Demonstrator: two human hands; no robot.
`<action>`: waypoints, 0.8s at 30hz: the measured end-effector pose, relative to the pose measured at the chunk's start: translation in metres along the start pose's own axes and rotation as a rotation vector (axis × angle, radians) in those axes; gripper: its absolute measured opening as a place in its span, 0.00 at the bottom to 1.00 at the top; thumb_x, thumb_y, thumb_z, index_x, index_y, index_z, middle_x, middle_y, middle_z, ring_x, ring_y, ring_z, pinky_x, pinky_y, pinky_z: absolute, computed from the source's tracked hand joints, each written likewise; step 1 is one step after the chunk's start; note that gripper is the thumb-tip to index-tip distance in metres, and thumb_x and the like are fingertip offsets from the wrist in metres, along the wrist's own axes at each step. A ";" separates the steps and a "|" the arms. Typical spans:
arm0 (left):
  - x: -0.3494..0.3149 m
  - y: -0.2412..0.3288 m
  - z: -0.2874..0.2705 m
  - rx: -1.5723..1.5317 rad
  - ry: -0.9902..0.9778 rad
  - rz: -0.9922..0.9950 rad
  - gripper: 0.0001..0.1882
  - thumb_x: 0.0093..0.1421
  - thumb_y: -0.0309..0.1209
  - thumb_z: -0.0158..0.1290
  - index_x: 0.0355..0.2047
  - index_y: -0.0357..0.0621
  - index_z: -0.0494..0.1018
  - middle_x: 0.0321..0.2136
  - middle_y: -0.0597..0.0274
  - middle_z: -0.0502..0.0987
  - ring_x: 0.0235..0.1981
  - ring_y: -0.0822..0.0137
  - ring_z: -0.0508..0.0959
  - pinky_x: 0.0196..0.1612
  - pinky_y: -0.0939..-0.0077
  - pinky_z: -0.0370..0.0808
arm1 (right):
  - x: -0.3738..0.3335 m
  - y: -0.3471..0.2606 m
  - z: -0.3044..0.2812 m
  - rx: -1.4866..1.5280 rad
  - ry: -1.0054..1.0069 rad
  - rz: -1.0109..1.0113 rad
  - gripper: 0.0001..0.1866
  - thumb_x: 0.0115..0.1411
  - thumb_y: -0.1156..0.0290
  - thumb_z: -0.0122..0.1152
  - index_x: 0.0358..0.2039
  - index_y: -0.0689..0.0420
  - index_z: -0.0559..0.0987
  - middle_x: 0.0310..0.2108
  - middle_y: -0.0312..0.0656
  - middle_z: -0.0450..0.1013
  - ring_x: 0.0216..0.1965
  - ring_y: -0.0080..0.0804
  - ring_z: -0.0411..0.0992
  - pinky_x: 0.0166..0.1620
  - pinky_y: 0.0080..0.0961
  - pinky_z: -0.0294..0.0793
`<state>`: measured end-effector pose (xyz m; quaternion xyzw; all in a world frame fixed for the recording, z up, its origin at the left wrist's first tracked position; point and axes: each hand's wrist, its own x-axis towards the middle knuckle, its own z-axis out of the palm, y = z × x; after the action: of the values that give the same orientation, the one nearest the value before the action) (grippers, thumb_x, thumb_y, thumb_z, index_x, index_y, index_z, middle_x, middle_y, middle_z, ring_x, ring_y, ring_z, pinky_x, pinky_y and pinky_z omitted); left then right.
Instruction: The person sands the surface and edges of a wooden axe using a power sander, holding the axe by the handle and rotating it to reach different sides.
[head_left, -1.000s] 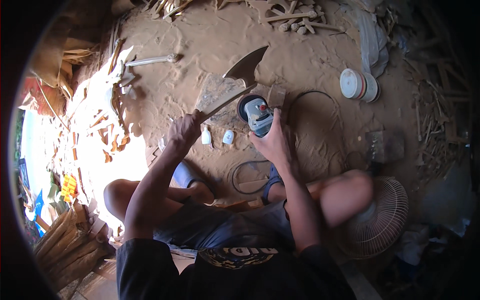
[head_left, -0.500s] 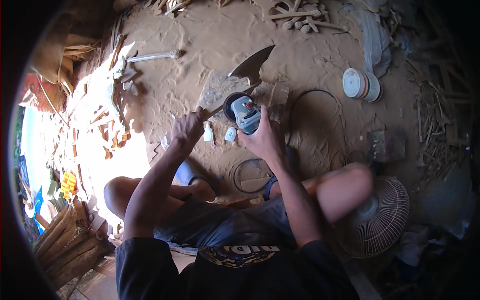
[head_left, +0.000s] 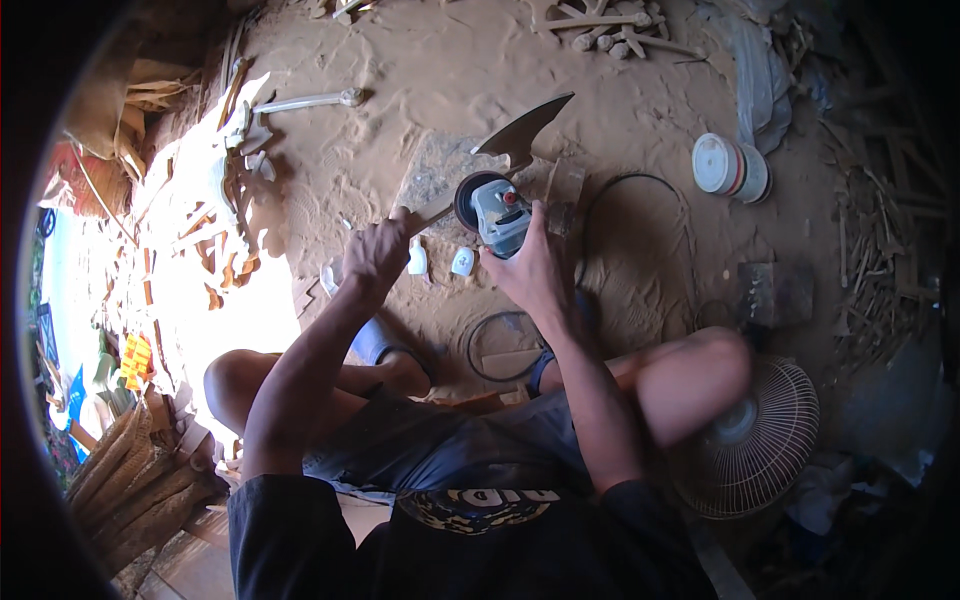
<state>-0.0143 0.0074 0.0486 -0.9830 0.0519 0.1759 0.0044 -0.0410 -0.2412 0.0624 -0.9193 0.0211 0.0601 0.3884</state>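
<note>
My left hand (head_left: pixel 378 252) is closed round the near end of an axe-shaped piece, whose pale straight shaft (head_left: pixel 433 209) slants up to the right. At its far end spreads a broad, curved, dark blade (head_left: pixel 524 130). An angle grinder (head_left: pixel 499 214) with a round dark disc is gripped in my right hand (head_left: pixel 524 260). Its disc lies over the shaft; whether it touches the shaft I cannot tell. Beneath the piece a flat block (head_left: pixel 437 160) rests on the sandy ground. Two small white pieces (head_left: pixel 462 262) lie just below the grinder.
A fan with a wire guard (head_left: pixel 775 440) stands by my right knee. A dark cable (head_left: pixel 588 220) loops over the sandy floor. To the right sit a white tub (head_left: pixel 717 165) and a box-like block (head_left: pixel 775 293). Wood pieces (head_left: pixel 610 25) lie heaped at the far side.
The blade end of the axe-shaped piece and the grinder have shifted slightly to the right. Both hands keep their grip.
</note>
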 end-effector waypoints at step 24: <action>0.002 -0.009 0.016 -0.096 0.026 -0.002 0.10 0.69 0.30 0.47 0.49 0.47 0.71 0.34 0.42 0.85 0.36 0.40 0.86 0.40 0.42 0.81 | 0.004 0.025 -0.001 0.521 -0.099 0.058 0.43 0.48 0.55 0.79 0.56 0.67 0.68 0.45 0.59 0.79 0.47 0.54 0.81 0.53 0.44 0.79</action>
<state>-0.0172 0.0164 0.0327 -0.9844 0.0423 0.1654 -0.0434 -0.0387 -0.2592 0.0442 -0.7832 0.0430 0.1088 0.6107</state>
